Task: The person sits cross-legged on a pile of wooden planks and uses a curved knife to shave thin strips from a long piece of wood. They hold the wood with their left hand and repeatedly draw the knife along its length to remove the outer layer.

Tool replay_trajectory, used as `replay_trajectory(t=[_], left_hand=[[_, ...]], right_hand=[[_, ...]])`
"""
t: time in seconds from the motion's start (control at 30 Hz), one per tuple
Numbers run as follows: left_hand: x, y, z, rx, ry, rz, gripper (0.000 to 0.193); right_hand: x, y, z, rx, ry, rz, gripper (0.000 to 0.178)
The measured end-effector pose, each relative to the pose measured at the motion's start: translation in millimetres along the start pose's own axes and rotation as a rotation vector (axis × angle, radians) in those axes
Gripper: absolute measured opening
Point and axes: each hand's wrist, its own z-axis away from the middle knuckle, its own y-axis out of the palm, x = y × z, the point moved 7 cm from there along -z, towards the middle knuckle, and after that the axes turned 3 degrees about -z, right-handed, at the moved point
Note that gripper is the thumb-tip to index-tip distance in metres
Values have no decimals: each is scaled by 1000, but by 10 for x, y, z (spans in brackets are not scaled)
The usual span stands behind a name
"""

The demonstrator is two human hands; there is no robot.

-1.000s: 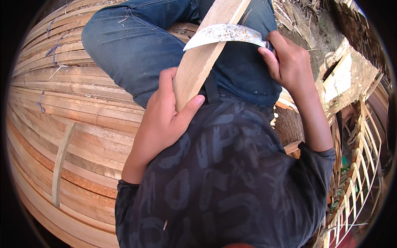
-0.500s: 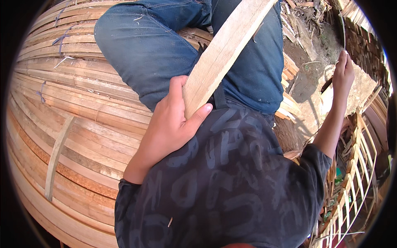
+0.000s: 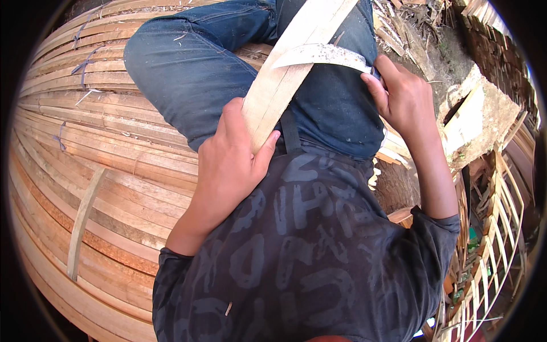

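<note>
My left hand (image 3: 231, 151) is closed around the near end of a pale wooden plank (image 3: 288, 71), which slants up and away to the right across my lap. In my right hand (image 3: 401, 94), over my right thigh, is the handle of a knife; the fist hides most of that handle. The curved knife blade (image 3: 327, 55), light and spotted with dark marks, points left and lies across the plank's face, its tip near the left edge. Whether the blade cuts into the wood or only rests on it I cannot tell.
Long wooden strips (image 3: 114, 199) lie stacked on the left, some bound with purple ties. A short batten (image 3: 85, 222) crosses them. At the right stand a chopped wooden block (image 3: 484, 114) and a slatted wooden frame (image 3: 496, 245). Wood scraps (image 3: 404, 34) litter the ground at the upper right.
My right hand has swung in from the far right, bringing the knife blade over the plank. My left hand and the plank have shifted slightly left.
</note>
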Motion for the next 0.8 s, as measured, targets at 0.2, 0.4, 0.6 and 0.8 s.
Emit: replay_trajectory(t=[0.2,0.4,0.6,0.8], left_hand=[[76,-28,89,53,-84,21,56],[211,-69,169,77,-137,49,57],[133,-72,26,92,-115,63,59],[190,-90,-188,148,-65,126,53]], right_hand=[[-1276,-208,-204,-35,470,124,49],[-2390,-559,618,-239,707,159,57],[-1027,129,426,-188,693,-349,40],[-259,251,146,-277,456,-317,17]])
